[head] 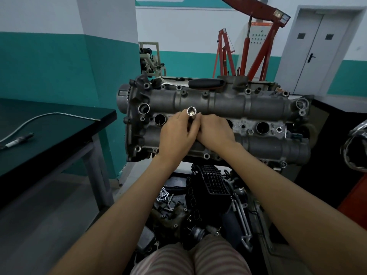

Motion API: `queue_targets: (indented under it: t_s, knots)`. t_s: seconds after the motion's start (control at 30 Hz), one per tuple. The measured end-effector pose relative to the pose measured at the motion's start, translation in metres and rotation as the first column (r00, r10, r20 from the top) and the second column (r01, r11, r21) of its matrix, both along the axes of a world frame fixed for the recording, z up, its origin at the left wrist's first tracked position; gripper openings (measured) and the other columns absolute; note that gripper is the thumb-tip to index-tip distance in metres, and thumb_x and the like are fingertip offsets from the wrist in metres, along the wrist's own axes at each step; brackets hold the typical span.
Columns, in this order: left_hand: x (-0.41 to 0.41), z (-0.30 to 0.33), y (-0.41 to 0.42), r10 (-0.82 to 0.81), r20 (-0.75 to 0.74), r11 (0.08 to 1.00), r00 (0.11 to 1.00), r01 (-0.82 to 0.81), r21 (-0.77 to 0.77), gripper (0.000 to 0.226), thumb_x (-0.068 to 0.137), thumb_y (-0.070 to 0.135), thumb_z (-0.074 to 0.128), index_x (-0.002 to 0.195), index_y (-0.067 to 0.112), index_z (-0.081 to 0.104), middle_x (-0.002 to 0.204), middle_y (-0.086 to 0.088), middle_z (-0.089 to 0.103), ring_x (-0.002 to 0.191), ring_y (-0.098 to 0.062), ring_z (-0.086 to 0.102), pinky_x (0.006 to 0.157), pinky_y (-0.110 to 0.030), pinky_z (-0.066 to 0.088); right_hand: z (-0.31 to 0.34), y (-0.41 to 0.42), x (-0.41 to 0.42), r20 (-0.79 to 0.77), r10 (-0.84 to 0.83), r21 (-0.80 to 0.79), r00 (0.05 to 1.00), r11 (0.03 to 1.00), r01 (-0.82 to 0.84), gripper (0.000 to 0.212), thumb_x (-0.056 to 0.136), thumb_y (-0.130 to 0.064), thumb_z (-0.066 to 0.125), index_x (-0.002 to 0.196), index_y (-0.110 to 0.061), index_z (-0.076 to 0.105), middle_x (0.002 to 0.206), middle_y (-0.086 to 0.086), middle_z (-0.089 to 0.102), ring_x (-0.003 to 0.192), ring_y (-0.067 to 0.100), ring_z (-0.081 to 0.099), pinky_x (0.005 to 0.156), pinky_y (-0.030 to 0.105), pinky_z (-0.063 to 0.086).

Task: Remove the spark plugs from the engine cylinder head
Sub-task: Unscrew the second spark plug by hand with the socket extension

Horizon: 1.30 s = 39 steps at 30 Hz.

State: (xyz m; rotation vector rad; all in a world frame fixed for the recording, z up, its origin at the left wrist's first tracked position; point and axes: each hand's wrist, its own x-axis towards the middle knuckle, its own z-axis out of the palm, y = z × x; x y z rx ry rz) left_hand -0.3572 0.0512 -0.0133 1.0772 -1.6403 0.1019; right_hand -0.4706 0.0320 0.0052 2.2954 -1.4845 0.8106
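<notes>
Both hands grip the spark plug socket (191, 111) — left hand (177, 133) and right hand (215, 131) with fingers curled round it, over a plug well of the cylinder head (248, 102). Judged step: hand-turning a loosened plug. Next — lift straight up; the ratchet (206, 83) lies beyond.

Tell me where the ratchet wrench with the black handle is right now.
The black-handled ratchet wrench lies across the far top edge of the grey metal cylinder head, beyond both hands and in front of the red engine hoist.
</notes>
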Motion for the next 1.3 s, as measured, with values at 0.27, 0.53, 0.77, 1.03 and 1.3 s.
queue_targets:
  t_s: [0.27,0.53,0.77,1.03,1.3]
  knots:
    - [-0.0015,0.0018,0.0051,-0.041,-0.042,0.999,0.998,0.040,-0.029,0.026,0.093,0.027,0.054,0.075,0.009,0.057,0.063,0.002,0.052,0.060,-0.015,0.050,0.056,-0.030,0.039,-0.0025,-0.0024,-0.0015,-0.022,0.007,-0.034,1.000,0.999,-0.008,0.022,0.088,-0.027,0.045,0.096,-0.010,0.057,0.083,0.011,0.066,0.076,0.034,0.061,0.056,0.030,0.030]
    - [-0.0016,0.0005,0.0019,-0.018,-0.016,1.000,1.000,0.018,0.024,0.024,0.093,0.026,0.051,0.076,0.010,0.048,0.059,0.011,0.039,0.058,-0.013,0.042,0.055,-0.027,0.031,-0.0029,-0.0028,-0.0007,-0.005,0.001,-0.027,1.000,1.000,-0.001,0.023,0.088,-0.030,0.046,0.104,-0.014,0.053,0.089,0.011,0.067,0.082,0.034,0.061,0.059,0.031,0.032]
    - [-0.0005,0.0002,0.0018,-0.021,-0.013,1.000,1.000,0.021,0.000,0.027,0.095,0.026,0.051,0.077,0.006,0.055,0.060,0.005,0.048,0.059,-0.016,0.046,0.055,-0.028,0.033,-0.0010,-0.0003,-0.0007,0.029,0.007,-0.014,1.000,1.000,-0.007,0.023,0.086,-0.033,0.048,0.098,-0.016,0.059,0.086,0.011,0.067,0.082,0.033,0.062,0.058,0.030,0.033]
    - [0.0018,0.0010,0.0042,-0.069,-0.042,0.997,0.997,0.070,0.027,0.027,0.092,0.025,0.052,0.078,0.003,0.052,0.064,-0.005,0.052,0.061,-0.017,0.047,0.056,-0.027,0.035,-0.0019,-0.0004,-0.0013,-0.027,0.008,-0.030,1.000,0.999,-0.009,0.019,0.088,-0.026,0.046,0.096,-0.011,0.056,0.088,0.009,0.066,0.080,0.033,0.060,0.058,0.031,0.030]
    - [0.0030,0.0020,0.0045,-0.077,0.003,0.996,0.997,0.077,0.051,0.024,0.093,0.025,0.050,0.081,0.004,0.053,0.062,0.004,0.044,0.061,-0.014,0.043,0.056,-0.027,0.031,-0.0025,0.0001,-0.0001,0.003,0.011,-0.045,1.000,0.999,-0.011,0.022,0.089,-0.029,0.046,0.099,-0.010,0.049,0.088,0.007,0.063,0.077,0.030,0.060,0.055,0.031,0.029]
